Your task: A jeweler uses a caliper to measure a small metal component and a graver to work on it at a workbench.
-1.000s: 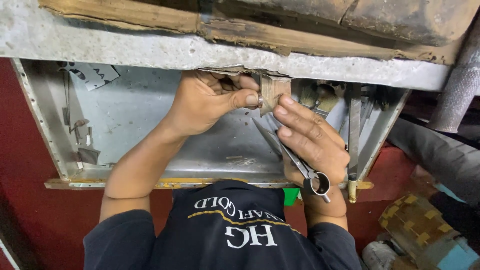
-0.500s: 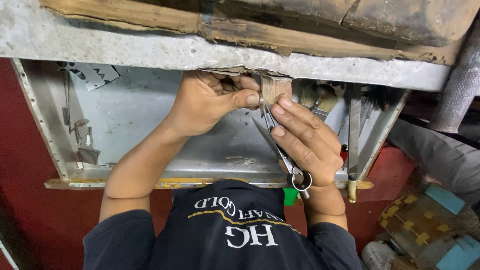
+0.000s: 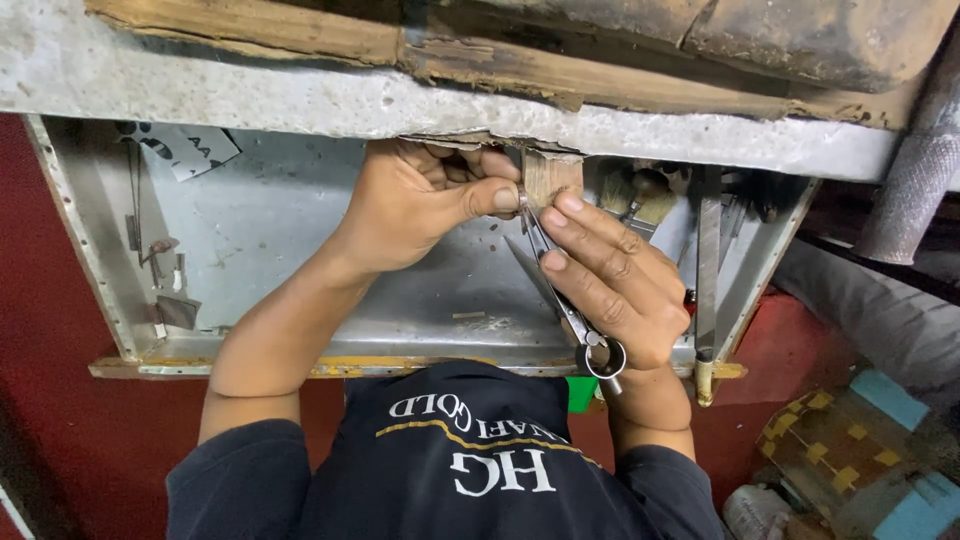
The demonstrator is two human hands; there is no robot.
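My left hand (image 3: 420,210) reaches under the grey bench edge, thumb and fingers pinched beside a small pale wooden block (image 3: 552,178). My right hand (image 3: 610,285) holds a pair of slim metal scissors (image 3: 570,312). Its fingers lie along the blades, and a ring handle sticks out below the palm. The scissor tips point up at the spot between my left thumb and the block. Both hands work over an open metal drawer (image 3: 290,230). My dark shirt fills the bottom of the view.
The drawer holds small metal bits at its left wall, brushes (image 3: 645,195) at the back right and an upright metal bar (image 3: 708,270). Overhead are a grey slab (image 3: 250,95) and a wooden strip. A grey pipe (image 3: 915,170) and blue-yellow patterned item (image 3: 850,450) are at right.
My right hand has shifted slightly left and up with the scissors, bringing their tips closer to the block. My left hand has stayed pinched in place.
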